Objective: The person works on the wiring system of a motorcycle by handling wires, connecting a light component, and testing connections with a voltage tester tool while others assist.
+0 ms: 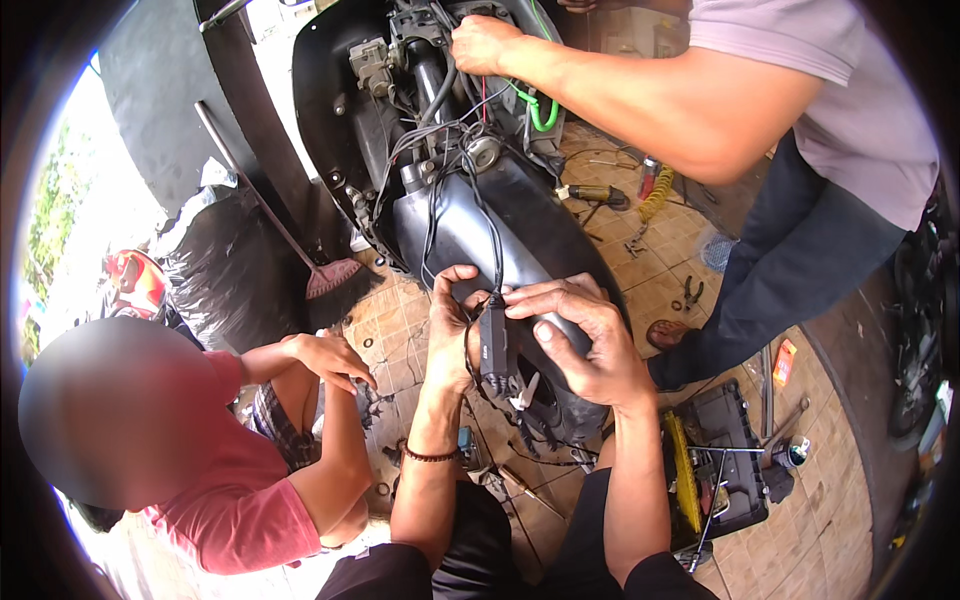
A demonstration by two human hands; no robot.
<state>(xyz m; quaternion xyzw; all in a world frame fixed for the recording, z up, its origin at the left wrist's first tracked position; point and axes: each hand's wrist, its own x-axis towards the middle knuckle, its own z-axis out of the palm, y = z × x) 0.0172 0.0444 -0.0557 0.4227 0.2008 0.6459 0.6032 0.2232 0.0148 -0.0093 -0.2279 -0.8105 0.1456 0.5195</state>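
Observation:
My left hand (450, 335) grips a small black rectangular box (496, 348) from its left side, just over the dark fairing of a partly stripped motorcycle (530, 220). Black cables (496, 260) run from the box up toward the bike's steering area, and more wires and connectors dangle below it. My right hand (590, 340) is open, its fingertips touching the top of the box where the cable enters and its thumb held apart.
At upper right, a standing co-worker's hand (480, 45) reaches into the bike. A person in red (230, 470) crouches at left by black bags (230, 260) and a broom (330, 280). An open toolbox (735, 430), pliers (688, 295) and loose tools lie on the tiles.

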